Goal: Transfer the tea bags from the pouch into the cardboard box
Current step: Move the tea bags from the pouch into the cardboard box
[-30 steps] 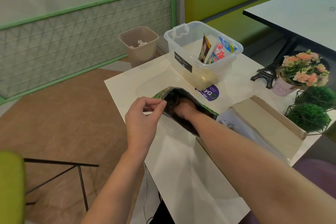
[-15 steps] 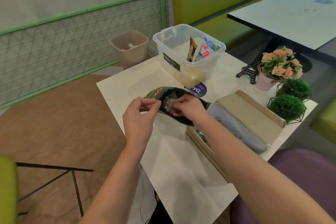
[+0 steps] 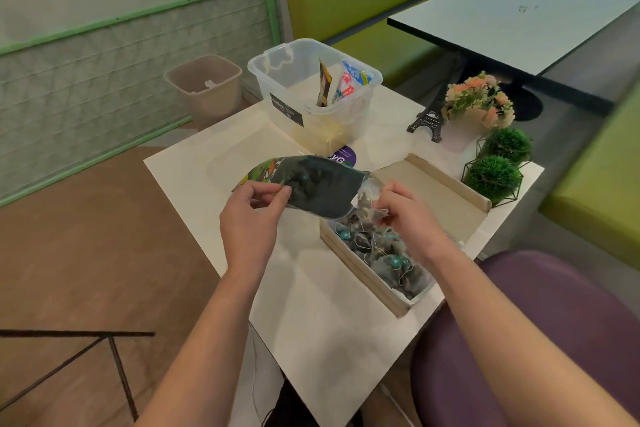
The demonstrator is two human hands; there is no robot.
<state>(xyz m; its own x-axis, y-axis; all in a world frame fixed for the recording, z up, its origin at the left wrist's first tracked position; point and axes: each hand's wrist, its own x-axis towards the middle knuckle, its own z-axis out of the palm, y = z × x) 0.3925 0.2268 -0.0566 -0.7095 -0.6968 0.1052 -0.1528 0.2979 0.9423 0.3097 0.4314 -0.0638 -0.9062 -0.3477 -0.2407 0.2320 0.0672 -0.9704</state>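
A dark pouch (image 3: 311,184) with a colourful printed rim lies open on its side over the white table (image 3: 311,305). My left hand (image 3: 251,218) pinches the pouch's near edge. My right hand (image 3: 407,215) holds a mesh tea bag (image 3: 367,203) just above the far end of the cardboard box (image 3: 360,269). The box sits at the table's right, its lid (image 3: 440,191) folded back, with several tea bags (image 3: 384,253) piled inside on a clear liner.
A clear plastic bin (image 3: 311,94) with sachets stands behind the pouch. An Eiffel Tower figure (image 3: 427,120), a flower pot (image 3: 476,107) and two green ball plants (image 3: 495,170) line the right edge. A waste bin (image 3: 204,87) stands on the floor, a purple seat (image 3: 540,322) at lower right.
My right hand came out of the pouch with a tea bag and moved right, over the box. My left hand stayed on the pouch's edge.
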